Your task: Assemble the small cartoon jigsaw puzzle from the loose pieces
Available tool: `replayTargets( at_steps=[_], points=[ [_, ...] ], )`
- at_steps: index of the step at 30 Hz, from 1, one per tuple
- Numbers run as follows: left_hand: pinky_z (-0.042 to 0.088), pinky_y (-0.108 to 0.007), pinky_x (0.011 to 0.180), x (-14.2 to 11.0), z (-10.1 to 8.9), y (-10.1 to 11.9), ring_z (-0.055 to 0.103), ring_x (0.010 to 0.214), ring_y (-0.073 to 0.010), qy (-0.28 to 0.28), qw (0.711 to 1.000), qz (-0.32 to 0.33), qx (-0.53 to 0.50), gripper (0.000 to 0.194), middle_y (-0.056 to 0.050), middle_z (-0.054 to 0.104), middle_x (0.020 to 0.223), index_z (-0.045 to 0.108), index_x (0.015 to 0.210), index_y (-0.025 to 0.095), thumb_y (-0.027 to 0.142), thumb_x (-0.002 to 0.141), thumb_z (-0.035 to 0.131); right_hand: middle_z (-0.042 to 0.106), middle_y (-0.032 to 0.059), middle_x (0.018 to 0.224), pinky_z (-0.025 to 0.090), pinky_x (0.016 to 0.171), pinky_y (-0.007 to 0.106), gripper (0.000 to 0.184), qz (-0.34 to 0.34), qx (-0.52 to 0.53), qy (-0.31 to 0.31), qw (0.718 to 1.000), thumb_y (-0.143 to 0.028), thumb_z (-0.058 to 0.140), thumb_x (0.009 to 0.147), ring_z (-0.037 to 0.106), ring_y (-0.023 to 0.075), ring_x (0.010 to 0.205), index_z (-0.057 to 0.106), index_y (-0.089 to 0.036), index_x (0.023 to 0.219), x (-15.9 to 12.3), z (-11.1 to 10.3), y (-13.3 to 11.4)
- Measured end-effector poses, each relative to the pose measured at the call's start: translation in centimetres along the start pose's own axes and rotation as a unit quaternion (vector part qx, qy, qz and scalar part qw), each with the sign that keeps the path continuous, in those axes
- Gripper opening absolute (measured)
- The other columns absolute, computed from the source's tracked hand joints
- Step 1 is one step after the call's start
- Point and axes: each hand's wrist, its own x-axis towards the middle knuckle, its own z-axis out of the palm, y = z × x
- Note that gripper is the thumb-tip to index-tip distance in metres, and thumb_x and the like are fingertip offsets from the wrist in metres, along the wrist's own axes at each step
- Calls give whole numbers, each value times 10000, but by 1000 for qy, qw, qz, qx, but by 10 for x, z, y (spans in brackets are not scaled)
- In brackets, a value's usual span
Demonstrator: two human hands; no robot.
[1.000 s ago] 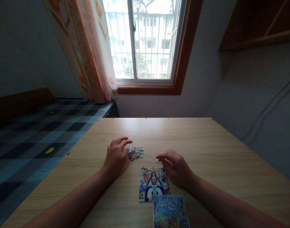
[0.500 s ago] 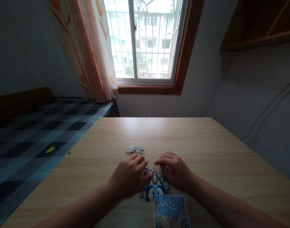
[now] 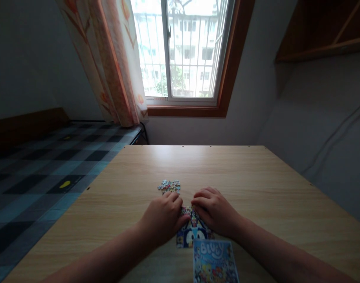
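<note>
A partly built jigsaw puzzle with a blue cartoon dog's face lies flat on the table, between my hands. Curled around its upper left side, my left hand rests its thumb on the puzzle's face. My right hand is at the upper right edge, fingertips pressed together over the border; anything between them is too small to make out. Beyond my left knuckles lies a small heap of loose puzzle pieces. Close to me, a blue box or card marked "Bluey" overlaps the puzzle's lower right corner.
The light wooden table reaches toward the wall under a barred window. On the left stand a bed with a checked cover and a flowered curtain. A wooden shelf hangs at the upper right.
My right fingertips have closed in on the puzzle's upper edge, from slightly above it. The left hand keeps nearly the same place. The whole view has shifted slightly.
</note>
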Motion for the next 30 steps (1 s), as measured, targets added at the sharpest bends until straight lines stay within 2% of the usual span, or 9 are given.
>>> replayTargets(
  at_steps=[7, 20, 27, 30],
  points=[
    [522, -405, 820, 2, 1, -2, 606, 948, -265, -15, 999, -20, -26, 261, -77, 641, 963, 602, 888, 181, 438, 922, 629, 721, 55, 1036, 446, 933, 406, 116, -5, -17, -5, 1000, -193, 605, 954, 623, 224, 1010, 709, -225, 994, 0, -1, -2],
    [504, -374, 774, 1, 6, -4, 597, 917, -254, 36, 998, 1, -43, 227, -60, 620, 948, 563, 907, 199, 403, 899, 662, 714, 51, 1029, 456, 951, 399, 117, -11, -5, -8, 1000, -162, 601, 938, 619, 220, 1021, 692, -224, 979, 1, -1, -1],
    [507, -393, 768, 0, 6, -4, 596, 906, -262, 31, 999, 0, -42, 239, -62, 620, 956, 555, 908, 200, 415, 899, 660, 714, 67, 1029, 458, 978, 413, 100, -27, 6, 11, 1000, -162, 586, 935, 619, 228, 1049, 667, -216, 957, 1, -2, -1],
    [509, -394, 784, 1, 6, -4, 593, 916, -259, 25, 999, -8, -35, 187, -64, 620, 959, 552, 899, 201, 367, 907, 637, 715, 63, 1022, 459, 979, 402, 88, -29, 7, 15, 999, -161, 596, 931, 622, 221, 1053, 660, -219, 948, 1, -2, -1]
  ],
)
